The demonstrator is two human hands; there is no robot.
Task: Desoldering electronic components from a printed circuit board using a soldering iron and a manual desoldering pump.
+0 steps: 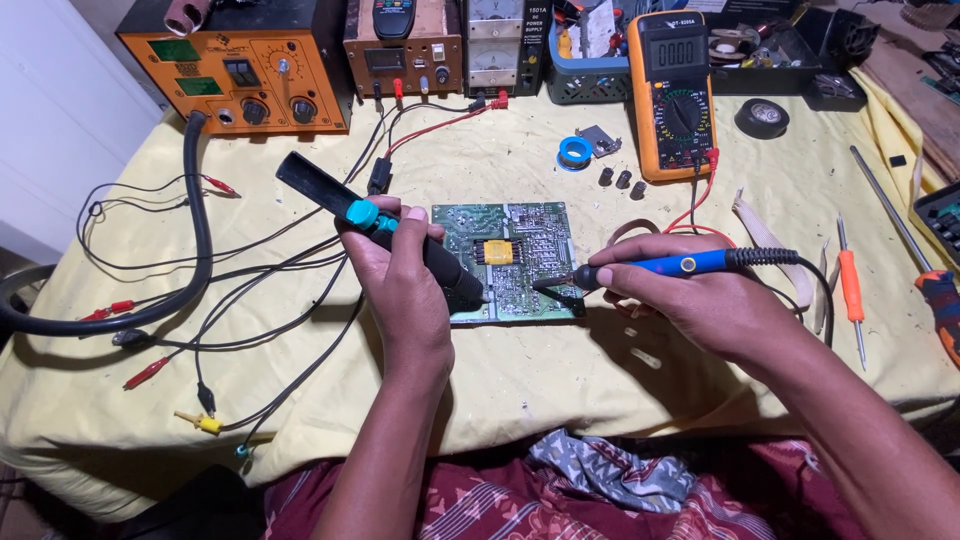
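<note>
I see a table under a pale yellow cloth (560, 385). White wall (60, 110) at left. Even, soft light throughout.

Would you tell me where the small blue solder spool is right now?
In the head view, the small blue solder spool lies on the yellow tablecloth, beyond the green circuit board, left of the orange multimeter.

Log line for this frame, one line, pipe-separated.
left hand: holds black desoldering pump | right hand: holds blue soldering iron | both tips on green circuit board | surface: yellow cloth
</note>
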